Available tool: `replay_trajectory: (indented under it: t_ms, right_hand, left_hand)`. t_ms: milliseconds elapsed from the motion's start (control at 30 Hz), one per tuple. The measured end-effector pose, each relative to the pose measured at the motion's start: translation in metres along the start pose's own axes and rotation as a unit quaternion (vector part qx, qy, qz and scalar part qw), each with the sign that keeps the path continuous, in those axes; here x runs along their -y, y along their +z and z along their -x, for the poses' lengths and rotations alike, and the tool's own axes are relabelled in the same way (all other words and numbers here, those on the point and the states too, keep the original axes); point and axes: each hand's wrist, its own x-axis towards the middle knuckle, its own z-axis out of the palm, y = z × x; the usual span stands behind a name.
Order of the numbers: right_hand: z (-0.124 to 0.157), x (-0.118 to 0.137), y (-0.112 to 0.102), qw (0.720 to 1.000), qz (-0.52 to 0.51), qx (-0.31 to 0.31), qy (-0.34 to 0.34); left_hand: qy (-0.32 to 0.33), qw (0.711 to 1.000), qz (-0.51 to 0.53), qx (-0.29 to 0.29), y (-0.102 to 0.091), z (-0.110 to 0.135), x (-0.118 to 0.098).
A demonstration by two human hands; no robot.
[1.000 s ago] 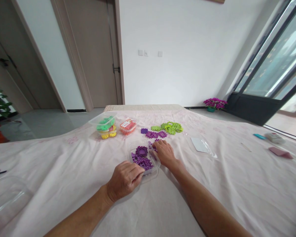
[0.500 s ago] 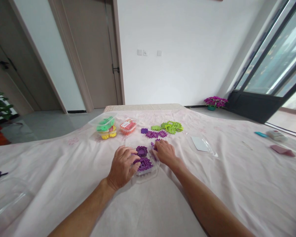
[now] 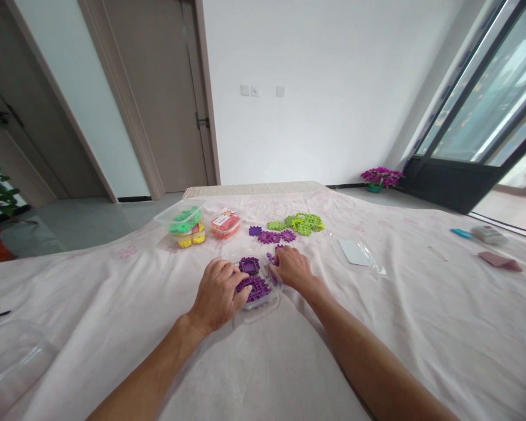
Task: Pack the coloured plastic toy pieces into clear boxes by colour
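Observation:
A clear plastic container [image 3: 263,305] of purple interlocking pieces [image 3: 255,287] lies on the pink cloth in front of me. My left hand [image 3: 218,294] rests on its left side, fingers curled over the purple pieces inside. My right hand [image 3: 293,268] holds the container's right rim, fingers bent against it. Loose purple pieces [image 3: 272,236] and light green pieces [image 3: 302,223] lie just beyond the container.
A clear tub [image 3: 183,221] with green and yellow pieces and a small box [image 3: 225,223] with red pieces stand at the back left. A clear lid [image 3: 357,254] lies to the right. Another clear container [image 3: 9,368] sits at the near left. Small items [image 3: 486,235] lie far right.
My left hand has moved from the container's near left corner up onto the purple pieces inside. My right hand has stayed at the right rim.

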Motion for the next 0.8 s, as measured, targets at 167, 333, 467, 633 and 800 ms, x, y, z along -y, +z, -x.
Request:
replay_trajectory:
  t_ms: [167,333,467,633,800]
  right_hand:
    - [-0.001,-0.002,0.001,1.000,-0.001,-0.008,0.002]
    - [-0.003,-0.001,-0.002,1.000,0.009,-0.020,0.008]
    - [-0.005,-0.005,-0.005,0.999,0.018,-0.033,0.034]
    - [-0.008,-0.017,-0.011,0.998,0.004,-0.048,0.041]
    - [-0.011,-0.025,-0.015,0.990,-0.062,-0.115,0.056]
  left_hand:
    - [-0.001,0.999,-0.031,0.035,0.000,-0.001,0.002]
    - [-0.008,0.998,-0.042,0.045,0.001,-0.001,0.003]
    - [-0.014,0.998,-0.042,0.045,0.003,-0.002,0.004]
    - [-0.019,0.999,-0.016,0.030,0.006,-0.001,0.009]
    - [-0.024,0.999,0.022,-0.034,0.015,0.005,0.018]
